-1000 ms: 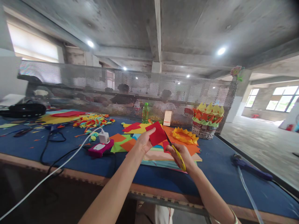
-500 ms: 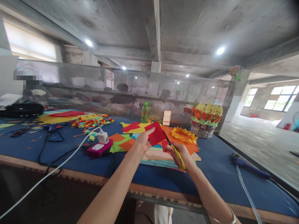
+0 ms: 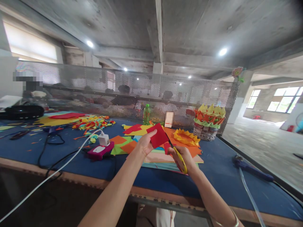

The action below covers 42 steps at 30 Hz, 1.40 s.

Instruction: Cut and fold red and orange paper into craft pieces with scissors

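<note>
My left hand (image 3: 146, 143) grips a square of red paper (image 3: 158, 136) by its left side, thumb on top, raised above the worktable. My right hand (image 3: 182, 157) is closed round the yellow handles of a pair of scissors (image 3: 181, 161). The dark blades point up and left, at the right edge of the red paper; whether they are cutting into it I cannot tell. Beneath both hands lies a stack of coloured paper sheets (image 3: 189, 158), with a pale pink one on top. Just beyond my right hand, a yellow folded-paper ring (image 3: 186, 137) rests on an orange sheet.
A white charger (image 3: 103, 138) sits in a purple power strip (image 3: 100, 152); cables trail left. Green bottle (image 3: 146, 114), paper scraps (image 3: 94, 122) and a basket with pointed paper trim (image 3: 206, 130) stand along the mesh screen (image 3: 142, 91). A blue glue gun (image 3: 252, 168) lies right. People are behind the mesh.
Hardly anything differs. Both hands keep their places on the red paper and the scissors; the scissors' handles have shifted very slightly.
</note>
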Each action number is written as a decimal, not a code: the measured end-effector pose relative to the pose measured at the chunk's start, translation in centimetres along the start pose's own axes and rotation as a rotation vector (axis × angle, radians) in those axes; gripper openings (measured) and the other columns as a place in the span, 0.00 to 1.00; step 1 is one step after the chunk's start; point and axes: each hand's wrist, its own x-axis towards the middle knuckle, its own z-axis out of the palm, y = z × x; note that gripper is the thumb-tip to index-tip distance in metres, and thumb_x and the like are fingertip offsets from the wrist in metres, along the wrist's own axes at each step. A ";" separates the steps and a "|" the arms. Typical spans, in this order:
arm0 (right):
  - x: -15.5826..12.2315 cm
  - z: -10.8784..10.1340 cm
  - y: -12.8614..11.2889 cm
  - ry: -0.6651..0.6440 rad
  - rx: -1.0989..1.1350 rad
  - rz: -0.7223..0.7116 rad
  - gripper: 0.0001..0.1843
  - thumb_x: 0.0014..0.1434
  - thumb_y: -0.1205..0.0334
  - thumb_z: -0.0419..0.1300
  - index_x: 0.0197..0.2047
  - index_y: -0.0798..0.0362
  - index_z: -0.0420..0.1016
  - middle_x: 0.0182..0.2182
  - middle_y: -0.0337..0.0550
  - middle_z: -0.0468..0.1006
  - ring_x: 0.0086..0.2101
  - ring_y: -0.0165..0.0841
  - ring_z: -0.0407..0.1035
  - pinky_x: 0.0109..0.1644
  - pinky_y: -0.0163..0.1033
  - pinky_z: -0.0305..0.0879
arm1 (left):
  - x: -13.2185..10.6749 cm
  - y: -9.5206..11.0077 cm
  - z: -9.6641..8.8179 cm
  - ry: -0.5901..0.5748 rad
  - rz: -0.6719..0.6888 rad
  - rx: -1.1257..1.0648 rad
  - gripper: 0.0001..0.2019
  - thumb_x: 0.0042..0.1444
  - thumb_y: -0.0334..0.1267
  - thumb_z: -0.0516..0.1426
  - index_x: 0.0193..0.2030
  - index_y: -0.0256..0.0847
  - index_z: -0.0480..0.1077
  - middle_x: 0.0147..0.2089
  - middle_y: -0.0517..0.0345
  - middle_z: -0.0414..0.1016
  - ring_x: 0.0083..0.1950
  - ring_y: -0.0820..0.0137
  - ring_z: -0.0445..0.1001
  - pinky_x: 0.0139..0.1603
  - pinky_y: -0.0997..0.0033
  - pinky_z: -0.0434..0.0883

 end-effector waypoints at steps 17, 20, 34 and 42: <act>-0.6 -0.6 -1.1 -0.033 -0.110 -0.074 0.27 0.59 0.34 0.51 0.26 0.50 0.63 0.13 0.32 0.62 0.14 0.27 0.61 0.17 0.30 0.52 | 0.1 -0.7 0.3 0.009 0.022 0.072 0.06 0.61 0.30 0.57 0.41 0.30 0.76 0.33 0.47 0.83 0.29 0.66 0.81 0.36 0.69 0.77; -0.5 -0.7 -1.1 -0.043 -0.100 -0.068 0.28 0.60 0.33 0.49 0.27 0.50 0.63 0.13 0.32 0.63 0.14 0.27 0.61 0.17 0.30 0.54 | -0.2 -1.0 0.6 -0.007 0.003 0.090 0.07 0.61 0.29 0.57 0.42 0.30 0.76 0.32 0.46 0.83 0.29 0.65 0.81 0.35 0.69 0.78; -0.4 -0.7 -0.9 -0.011 -0.102 -0.083 0.31 0.59 0.30 0.48 0.25 0.51 0.67 0.10 0.33 0.62 0.12 0.26 0.56 0.18 0.31 0.50 | -0.7 -1.2 1.1 -0.010 0.004 0.103 0.08 0.61 0.28 0.57 0.45 0.29 0.76 0.33 0.45 0.83 0.32 0.62 0.82 0.38 0.67 0.78; -0.5 -0.4 -0.8 0.077 -0.149 -0.061 0.32 0.58 0.29 0.49 0.23 0.51 0.66 0.12 0.33 0.61 0.13 0.28 0.58 0.18 0.32 0.51 | -0.7 -1.4 1.1 -0.023 0.008 0.108 0.07 0.60 0.27 0.57 0.40 0.29 0.77 0.33 0.44 0.82 0.33 0.61 0.82 0.39 0.65 0.78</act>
